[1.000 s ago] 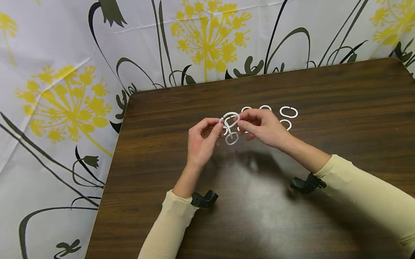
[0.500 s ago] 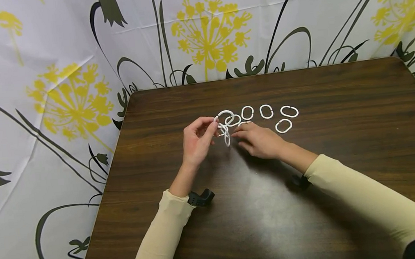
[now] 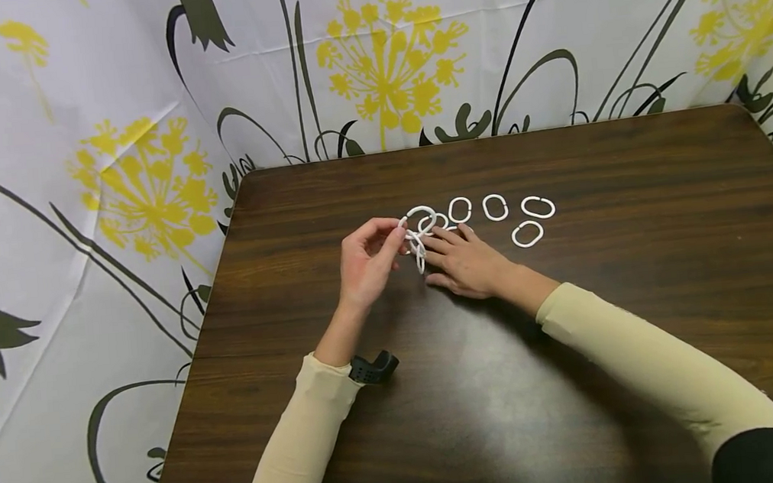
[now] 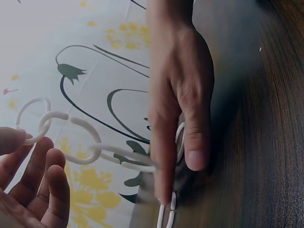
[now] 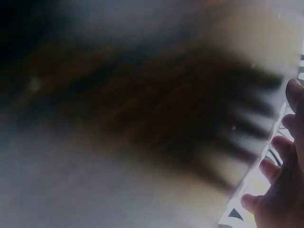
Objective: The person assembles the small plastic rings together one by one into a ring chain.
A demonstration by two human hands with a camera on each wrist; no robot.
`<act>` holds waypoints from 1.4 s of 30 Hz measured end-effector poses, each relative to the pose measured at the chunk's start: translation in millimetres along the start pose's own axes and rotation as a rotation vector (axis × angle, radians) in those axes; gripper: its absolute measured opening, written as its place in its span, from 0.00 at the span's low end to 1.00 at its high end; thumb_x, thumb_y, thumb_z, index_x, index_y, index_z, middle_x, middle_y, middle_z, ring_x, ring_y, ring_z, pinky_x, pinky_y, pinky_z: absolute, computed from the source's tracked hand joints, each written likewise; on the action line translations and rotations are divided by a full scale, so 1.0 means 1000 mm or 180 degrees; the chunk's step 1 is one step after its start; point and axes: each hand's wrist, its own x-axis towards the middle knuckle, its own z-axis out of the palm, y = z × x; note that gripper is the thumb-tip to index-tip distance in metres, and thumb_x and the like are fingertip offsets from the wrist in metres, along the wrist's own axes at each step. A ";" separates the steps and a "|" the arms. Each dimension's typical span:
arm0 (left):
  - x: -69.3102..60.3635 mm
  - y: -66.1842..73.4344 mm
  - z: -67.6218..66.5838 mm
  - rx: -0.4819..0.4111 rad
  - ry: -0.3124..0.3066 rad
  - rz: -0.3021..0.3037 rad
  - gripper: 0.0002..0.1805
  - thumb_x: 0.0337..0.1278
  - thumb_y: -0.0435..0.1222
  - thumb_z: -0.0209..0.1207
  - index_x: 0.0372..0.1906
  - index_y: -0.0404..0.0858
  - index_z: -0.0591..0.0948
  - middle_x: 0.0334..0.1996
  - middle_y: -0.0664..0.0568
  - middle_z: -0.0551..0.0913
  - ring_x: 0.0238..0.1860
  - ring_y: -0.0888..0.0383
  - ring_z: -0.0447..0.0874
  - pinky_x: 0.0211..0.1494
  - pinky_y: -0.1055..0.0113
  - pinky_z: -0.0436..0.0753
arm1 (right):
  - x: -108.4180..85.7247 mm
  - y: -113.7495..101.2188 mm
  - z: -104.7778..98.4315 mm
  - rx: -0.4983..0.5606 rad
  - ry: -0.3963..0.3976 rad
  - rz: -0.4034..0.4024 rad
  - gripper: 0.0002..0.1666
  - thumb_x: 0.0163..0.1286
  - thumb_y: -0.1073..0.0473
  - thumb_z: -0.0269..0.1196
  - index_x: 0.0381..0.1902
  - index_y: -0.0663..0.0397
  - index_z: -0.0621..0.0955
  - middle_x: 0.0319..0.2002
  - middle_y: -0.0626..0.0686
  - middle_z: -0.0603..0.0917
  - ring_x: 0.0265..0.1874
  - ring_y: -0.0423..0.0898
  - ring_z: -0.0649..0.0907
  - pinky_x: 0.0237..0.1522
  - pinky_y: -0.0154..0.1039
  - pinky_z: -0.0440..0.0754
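My left hand point(image 3: 366, 268) pinches a white plastic chain link point(image 4: 46, 124) between thumb and fingertips. Further white links point(image 4: 98, 137) are joined to it in a short chain, which hangs just above the table. My right hand point(image 3: 467, 265) lies low to the right of the chain, palm down, its fingers straight and spread. In the left wrist view the right hand point(image 4: 180, 90) overlaps the chain's far end; whether it touches the chain cannot be told. Beyond its fingertips lies a loose link point(image 3: 447, 223), partly covered. The right wrist view is mostly blurred, with the spread fingers point(image 5: 280, 142) at its edge.
Several loose white links lie apart on the dark wooden table point(image 3: 637, 265), among them one link point(image 3: 450, 212) behind the hands and another link point(image 3: 542, 231) to the right. A cloth with printed flowers point(image 3: 385, 65) hangs along the table's back and left sides.
My right hand has let go of the link it held up beside the left hand. It has come down to the table, fingers spreading. The left hand keeps its grip, slightly further left.
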 end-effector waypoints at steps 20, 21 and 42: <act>-0.001 0.004 -0.002 0.0040 -0.0021 -0.0068 0.09 0.64 0.26 0.59 0.42 0.21 0.81 0.33 0.30 0.82 0.31 0.29 0.77 0.22 0.64 0.79 | -0.032 0.015 -0.016 -0.0005 0.0482 -0.0303 0.13 0.65 0.54 0.68 0.45 0.51 0.85 0.51 0.53 0.80 0.55 0.54 0.76 0.61 0.59 0.65; -0.001 0.004 -0.002 0.0053 -0.0030 -0.0069 0.09 0.64 0.26 0.59 0.42 0.21 0.81 0.33 0.30 0.82 0.31 0.29 0.77 0.23 0.62 0.79 | -0.034 0.015 -0.016 -0.0038 0.0538 -0.0342 0.10 0.64 0.55 0.68 0.42 0.50 0.85 0.49 0.52 0.81 0.53 0.54 0.76 0.61 0.60 0.66; -0.002 0.001 -0.006 0.0111 -0.0095 -0.0015 0.09 0.64 0.27 0.59 0.42 0.22 0.82 0.35 0.26 0.81 0.29 0.39 0.81 0.23 0.58 0.80 | -0.043 0.010 -0.046 0.0874 0.0651 0.0235 0.02 0.68 0.58 0.64 0.35 0.47 0.82 0.28 0.42 0.82 0.26 0.41 0.80 0.29 0.43 0.78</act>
